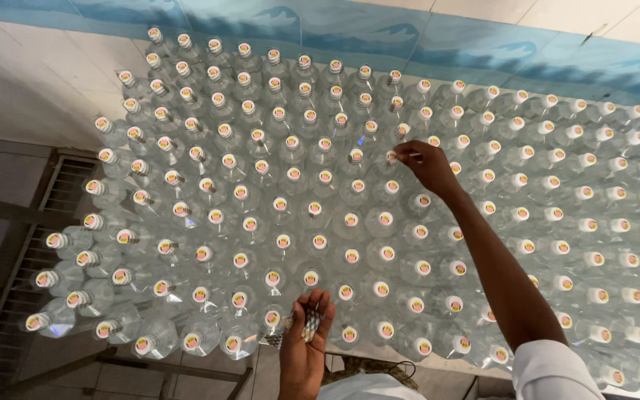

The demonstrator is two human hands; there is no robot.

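Several rows of clear plastic bottles (pixel 312 211) with white caps stand packed together below me. My right hand (pixel 428 164) reaches far out over them and pinches a small silvery strip at the cap of one bottle (pixel 392 156). My left hand (pixel 307 331) is held palm up near my body, cupping a bunch of small silvery strips (pixel 307 324) above the nearest row of bottles.
A metal grate (pixel 20 281) lies on the floor at the left beside the bottles. A tiled wall with a blue wave band (pixel 379 33) runs behind the far rows. White sleeve and shirt (pixel 550 370) show at the bottom.
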